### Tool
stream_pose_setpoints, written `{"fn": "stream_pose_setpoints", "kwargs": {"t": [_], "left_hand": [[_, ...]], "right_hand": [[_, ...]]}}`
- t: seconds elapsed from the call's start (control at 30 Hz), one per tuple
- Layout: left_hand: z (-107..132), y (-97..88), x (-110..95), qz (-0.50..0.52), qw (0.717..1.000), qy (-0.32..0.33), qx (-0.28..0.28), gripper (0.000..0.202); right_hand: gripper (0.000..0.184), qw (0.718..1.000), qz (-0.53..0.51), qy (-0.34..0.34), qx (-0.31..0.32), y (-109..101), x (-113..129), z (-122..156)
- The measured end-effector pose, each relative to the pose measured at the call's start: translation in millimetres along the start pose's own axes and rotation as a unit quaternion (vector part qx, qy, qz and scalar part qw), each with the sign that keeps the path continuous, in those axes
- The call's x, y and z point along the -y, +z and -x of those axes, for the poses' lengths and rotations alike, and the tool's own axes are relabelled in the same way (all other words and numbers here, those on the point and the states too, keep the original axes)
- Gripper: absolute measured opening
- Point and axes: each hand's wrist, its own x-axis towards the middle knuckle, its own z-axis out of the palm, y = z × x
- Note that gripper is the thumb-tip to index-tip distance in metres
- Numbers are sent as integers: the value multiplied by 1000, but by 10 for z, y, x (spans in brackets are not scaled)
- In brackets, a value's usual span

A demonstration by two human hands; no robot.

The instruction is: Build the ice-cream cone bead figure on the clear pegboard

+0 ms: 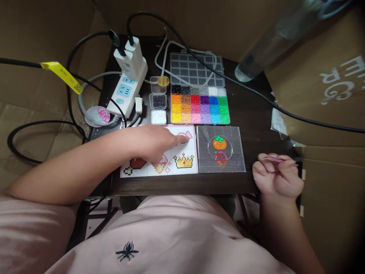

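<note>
My left hand (159, 141) reaches over the pattern sheet (196, 167), its index finger stretched out and touching a pink candy picture (184, 136). Nothing shows in this hand; its other fingers are partly hidden. Below the finger the sheet shows a yellow crown (184, 161). My right hand (278, 177) is closed at the table's right edge, palm up, around thin pink tweezers (273, 159). Between the hands lies a clear pegboard (239, 152) carrying an orange persimmon shape in beads (219, 143) and a red and brown ice-cream shape (221, 159).
An open bead box (199, 104) with many colours stands behind the pegboard. Small boxes of black beads (159, 101) and white beads (158, 117) sit beside it. A white power strip (125, 91), a dish of pink beads (98, 115), several cables and cardboard walls surround the table.
</note>
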Motion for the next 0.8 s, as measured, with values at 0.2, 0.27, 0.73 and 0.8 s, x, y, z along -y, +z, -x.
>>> {"fn": "stream_pose_setpoints", "kwargs": {"t": [0.2, 0.27, 0.73, 0.8], "left_hand": [[0, 4, 18, 2, 1000, 12, -5, 105], [-1, 10, 20, 8, 1000, 14, -9, 105], [-23, 32, 40, -11, 1000, 21, -11, 105], [-35, 31, 39, -10, 1000, 17, -6, 109]], "right_hand": [[17, 1000, -16, 12, -5, 33, -7, -30], [13, 1000, -14, 8, 16, 27, -12, -31], [8, 998, -53, 16, 40, 115, 2, -76], [8, 997, -59, 9, 41, 194, 47, -123]]}}
